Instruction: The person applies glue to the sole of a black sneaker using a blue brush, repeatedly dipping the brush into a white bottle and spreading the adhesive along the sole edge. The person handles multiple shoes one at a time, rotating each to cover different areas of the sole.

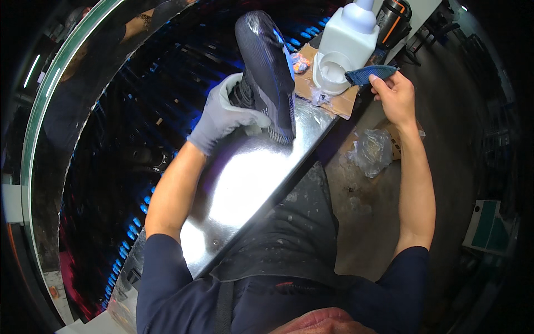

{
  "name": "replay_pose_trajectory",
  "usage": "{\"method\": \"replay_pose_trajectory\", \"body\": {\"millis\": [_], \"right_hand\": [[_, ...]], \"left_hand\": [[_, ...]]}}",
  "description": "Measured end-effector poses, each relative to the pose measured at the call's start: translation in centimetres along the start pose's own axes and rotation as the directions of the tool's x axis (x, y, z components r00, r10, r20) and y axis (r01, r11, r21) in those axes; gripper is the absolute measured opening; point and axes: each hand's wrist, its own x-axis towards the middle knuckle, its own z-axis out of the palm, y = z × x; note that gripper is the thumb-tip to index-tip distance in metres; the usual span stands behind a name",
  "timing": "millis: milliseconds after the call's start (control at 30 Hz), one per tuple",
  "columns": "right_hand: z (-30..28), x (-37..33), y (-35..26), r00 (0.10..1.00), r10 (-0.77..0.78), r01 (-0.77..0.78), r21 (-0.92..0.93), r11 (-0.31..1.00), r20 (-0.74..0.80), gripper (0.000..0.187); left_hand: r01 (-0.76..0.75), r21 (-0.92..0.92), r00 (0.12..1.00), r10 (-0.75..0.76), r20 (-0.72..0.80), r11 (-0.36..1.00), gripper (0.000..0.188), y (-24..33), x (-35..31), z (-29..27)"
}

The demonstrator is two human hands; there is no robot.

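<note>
My left hand (222, 114), in a grey glove, is wrapped round a dark shoe (261, 61) near its ankle opening. The shoe is tilted, toe pointing away, above the shiny metal table (245, 178), with a blue strip along its right side. My bare right hand (394, 92) pinches a leaf-shaped blue textured piece (370, 74). This piece's tip is next to the small round cup (334, 73) at the foot of a white plastic bottle (347, 40); whether they touch I cannot tell.
Under the bottle lies stained cardboard (342, 106), with a multicoloured crumpled bit (300, 63) beside it. A black-and-orange flask-like container (394, 22) stands behind. Dark rollers with blue ends (125, 245) run left of the table. A clear plastic bag (374, 151) lies on the floor at right.
</note>
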Motion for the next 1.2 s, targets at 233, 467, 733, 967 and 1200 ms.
{"method": "replay_pose_trajectory", "body": {"millis": [233, 467, 733, 967, 1200], "right_hand": [[4.5, 4.1, -0.1, 0.961, -0.130, 0.245, -0.528, 0.814, 0.246, 0.023], [5.6, 6.1, 3.5, 0.967, 0.193, -0.168, -0.154, 0.974, 0.167, 0.024], [3.9, 4.0, 5.8, 0.907, 0.405, -0.412, 0.434, 0.801, 0.114, 0.023], [1.5, 1.3, 8.8, 0.900, 0.272, -0.433, 0.768, 0.471, 0.341, 0.018], [4.0, -5.2, 2.7, 0.903, 0.130, -0.422, 0.788, 0.449, 0.409, 0.019]], "left_hand": [[-0.076, -0.316, 0.997, 0.070, -0.030, 0.946, 0.081, -0.2, -4.2, -0.5], [-0.093, -0.697, 0.994, 0.103, -0.028, 0.711, 0.061, -5.2, -7.4, -0.9], [0.099, -0.680, 0.994, -0.101, 0.038, 0.727, 0.059, -5.6, -9.5, -1.3], [0.161, -0.633, 0.987, -0.108, 0.122, 0.757, 0.076, -6.4, -8.7, -2.5], [0.241, -0.551, 0.970, -0.206, 0.125, 0.799, 0.090, -7.1, -8.7, -3.4]]}}
